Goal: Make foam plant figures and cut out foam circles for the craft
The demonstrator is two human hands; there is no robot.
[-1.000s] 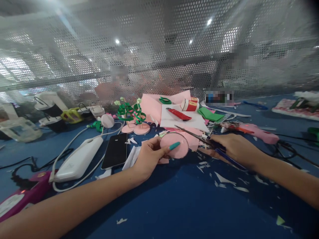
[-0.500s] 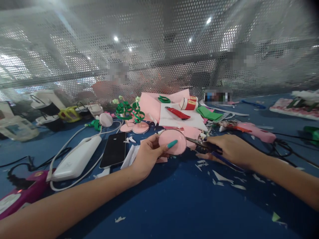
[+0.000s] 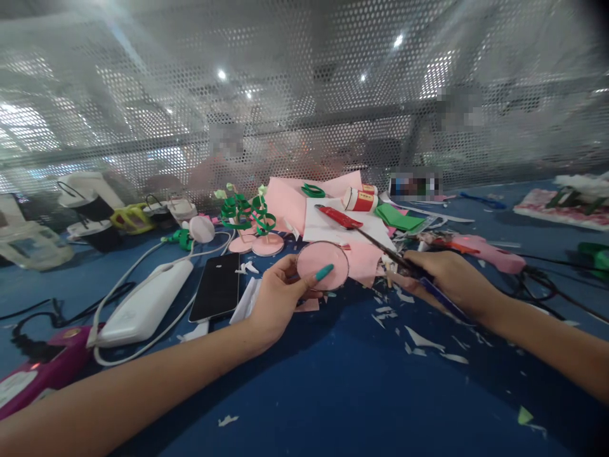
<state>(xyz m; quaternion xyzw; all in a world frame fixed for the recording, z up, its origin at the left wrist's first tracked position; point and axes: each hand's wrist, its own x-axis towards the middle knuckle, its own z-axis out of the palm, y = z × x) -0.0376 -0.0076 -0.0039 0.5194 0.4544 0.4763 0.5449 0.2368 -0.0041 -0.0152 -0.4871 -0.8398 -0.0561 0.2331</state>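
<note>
Between the thumb and fingers of my left hand (image 3: 280, 292) is a round pink disc (image 3: 320, 261) with a thin dark rim. The thumb, with its long teal nail, lies across the disc's face. My right hand (image 3: 450, 282) is closed around scissors (image 3: 385, 249) with dark blue handles, their blades angled up and left, apart from the disc. Pink paper (image 3: 366, 257) lies just behind the disc. Further back, a red utility knife (image 3: 339, 217) rests on white paper (image 3: 316, 231). Two similar pink discs (image 3: 269, 245) carry green paper spirals on sticks.
Left of my hand lie a black phone (image 3: 216, 287), a white power bank (image 3: 148, 303) with its cable, and a purple power strip (image 3: 52, 368). A pink glue gun (image 3: 488, 251) sits at right. Paper scraps (image 3: 423, 339) litter the blue table, and a perforated metal screen (image 3: 304, 114) stands behind.
The scissors have moved off the disc's edge, and their blades now point up and left. My left hand has shifted the disc slightly left and up.
</note>
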